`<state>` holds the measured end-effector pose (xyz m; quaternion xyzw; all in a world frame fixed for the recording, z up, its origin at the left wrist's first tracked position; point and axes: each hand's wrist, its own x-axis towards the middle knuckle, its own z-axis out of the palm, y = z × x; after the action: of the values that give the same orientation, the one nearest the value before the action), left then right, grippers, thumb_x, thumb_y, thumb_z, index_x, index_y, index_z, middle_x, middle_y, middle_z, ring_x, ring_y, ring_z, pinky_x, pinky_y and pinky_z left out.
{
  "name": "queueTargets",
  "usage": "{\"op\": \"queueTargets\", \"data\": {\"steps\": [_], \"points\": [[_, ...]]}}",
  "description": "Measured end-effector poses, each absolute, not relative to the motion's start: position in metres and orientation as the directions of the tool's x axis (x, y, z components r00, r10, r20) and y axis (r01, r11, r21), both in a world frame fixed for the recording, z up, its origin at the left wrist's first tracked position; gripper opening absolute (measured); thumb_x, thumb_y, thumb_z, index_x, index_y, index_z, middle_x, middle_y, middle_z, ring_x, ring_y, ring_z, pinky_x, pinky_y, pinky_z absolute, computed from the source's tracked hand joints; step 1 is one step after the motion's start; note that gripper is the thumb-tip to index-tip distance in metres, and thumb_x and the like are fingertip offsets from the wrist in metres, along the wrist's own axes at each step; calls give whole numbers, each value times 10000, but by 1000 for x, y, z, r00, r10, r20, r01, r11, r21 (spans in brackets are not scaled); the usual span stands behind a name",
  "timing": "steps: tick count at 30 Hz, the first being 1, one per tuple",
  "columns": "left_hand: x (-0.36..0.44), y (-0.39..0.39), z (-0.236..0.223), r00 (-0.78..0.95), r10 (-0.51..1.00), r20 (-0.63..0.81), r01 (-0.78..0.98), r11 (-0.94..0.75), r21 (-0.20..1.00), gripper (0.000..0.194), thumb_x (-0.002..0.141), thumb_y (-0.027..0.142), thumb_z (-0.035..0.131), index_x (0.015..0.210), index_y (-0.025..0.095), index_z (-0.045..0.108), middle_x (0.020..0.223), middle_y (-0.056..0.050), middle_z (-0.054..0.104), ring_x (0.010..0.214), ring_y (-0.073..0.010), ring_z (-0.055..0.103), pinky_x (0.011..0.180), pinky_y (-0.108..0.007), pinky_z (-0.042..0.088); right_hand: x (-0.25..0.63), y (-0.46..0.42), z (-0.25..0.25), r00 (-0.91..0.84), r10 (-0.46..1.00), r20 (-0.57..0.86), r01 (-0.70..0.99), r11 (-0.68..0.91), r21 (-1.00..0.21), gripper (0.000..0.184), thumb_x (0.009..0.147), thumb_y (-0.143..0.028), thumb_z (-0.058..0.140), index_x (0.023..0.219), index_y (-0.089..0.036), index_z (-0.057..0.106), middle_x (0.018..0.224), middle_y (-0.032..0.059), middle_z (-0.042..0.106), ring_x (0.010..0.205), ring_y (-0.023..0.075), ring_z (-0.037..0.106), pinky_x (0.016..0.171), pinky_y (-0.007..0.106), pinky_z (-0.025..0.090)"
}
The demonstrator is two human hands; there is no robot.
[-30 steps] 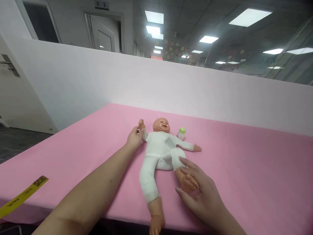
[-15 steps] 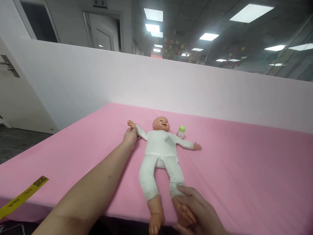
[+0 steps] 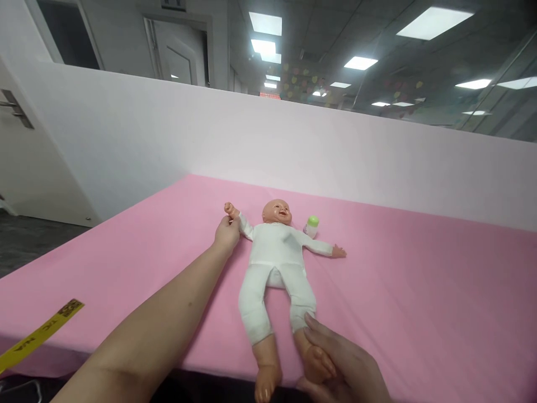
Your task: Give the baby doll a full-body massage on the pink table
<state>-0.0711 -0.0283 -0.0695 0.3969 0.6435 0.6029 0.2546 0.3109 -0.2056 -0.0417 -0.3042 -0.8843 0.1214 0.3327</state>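
Note:
A baby doll [image 3: 277, 246] in a white cloth top and trousers lies on its back on a pink-covered table [image 3: 403, 302], head at the far end and feet at the near edge. My left hand [image 3: 227, 232] is closed around the doll's forearm on the left, just below its small fist. Around the doll's lower leg and foot on the right is my right hand [image 3: 344, 358], its thumb along the ankle and its other fingers partly hidden underneath. The doll's other arm lies stretched out to the right.
A small bottle with a green cap [image 3: 311, 225] lies beside the doll's head. Yellow tape with printed marks [image 3: 42, 336] is at the near left edge. Behind the table runs a low white wall [image 3: 335, 151]; a door [image 3: 33, 151] is at far left.
The doll's left-side arm has shifted slightly right and upward, bending closer to its head, with my left hand moving along. My right hand stays on the leg, nearly still.

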Motion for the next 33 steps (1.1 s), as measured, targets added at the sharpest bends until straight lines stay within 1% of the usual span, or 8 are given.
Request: {"op": "queueTargets", "data": {"steps": [2, 5, 10, 13, 16, 24, 29, 33], "points": [[-65, -31, -66, -550, 818, 168, 227, -47, 973, 473, 973, 596, 530, 1201, 191, 621, 1061, -112, 726, 960, -237, 694, 833, -344, 550, 308, -205, -31, -569, 624, 536, 469, 781, -411, 743, 731, -309, 863, 1432, -358, 622, 1287, 22, 740, 1077, 316, 762, 840, 333, 686], [-53, -37, -60, -453, 842, 293, 362, -127, 924, 463, 976, 562, 550, 1262, 209, 638, 1111, -97, 722, 969, -221, 682, 872, -347, 545, 302, -198, -15, -516, 636, 575, 497, 768, -404, 654, 759, -326, 842, 1388, -322, 661, 1321, 44, 721, 1094, 325, 754, 868, 363, 681], [-34, -48, -50, -168, 854, 493, 685, -258, 681, 454, 964, 457, 598, 1377, 271, 640, 1342, -85, 653, 1222, -260, 608, 1055, -407, 502, 286, -172, 11, -466, 652, 599, 517, 749, -414, 534, 810, -405, 818, 1314, -273, 702, 1348, 78, 701, 1170, 341, 719, 955, 437, 651], [-27, -54, -46, -20, 856, 517, 797, -298, 525, 488, 949, 401, 618, 1421, 277, 631, 1447, -92, 583, 1355, -290, 526, 1174, -455, 427, 276, -152, 24, -469, 664, 582, 514, 741, -432, 527, 824, -435, 813, 1309, -270, 693, 1306, 71, 728, 1187, 333, 713, 967, 449, 641], [-24, -58, -43, 51, 867, 495, 839, -306, 450, 491, 970, 389, 587, 1450, 286, 614, 1506, -95, 533, 1421, -301, 473, 1210, -480, 399, 266, -133, 32, -499, 675, 543, 514, 736, -441, 443, 829, -428, 808, 1242, -294, 717, 1248, 48, 756, 1182, 335, 715, 974, 466, 626], [-20, -64, -37, 46, 895, 443, 869, -254, 424, 484, 975, 353, 566, 1451, 279, 607, 1525, -93, 527, 1438, -308, 464, 1199, -489, 418, 244, -96, 20, -534, 752, 385, 564, 657, -500, 291, 825, -381, 790, 1065, -236, 712, 1168, 64, 763, 1108, 334, 711, 932, 496, 580], [-19, -61, -41, -7, 895, 447, 854, -227, 468, 491, 961, 342, 575, 1449, 288, 601, 1500, -82, 550, 1387, -300, 517, 1163, -463, 454, 239, -96, 13, -544, 729, 415, 539, 683, -493, 245, 828, -371, 778, 1016, -235, 700, 1191, 79, 748, 1141, 326, 696, 937, 487, 577], [-21, -59, -43, -40, 885, 464, 825, -233, 515, 493, 932, 357, 620, 1421, 294, 620, 1439, -79, 593, 1333, -291, 559, 1145, -438, 461, 245, -99, 10, -527, 698, 485, 521, 716, -464, 295, 804, -376, 799, 1033, -229, 684, 1394, 130, 657, 1326, 353, 603, 1026, 522, 545]]}}
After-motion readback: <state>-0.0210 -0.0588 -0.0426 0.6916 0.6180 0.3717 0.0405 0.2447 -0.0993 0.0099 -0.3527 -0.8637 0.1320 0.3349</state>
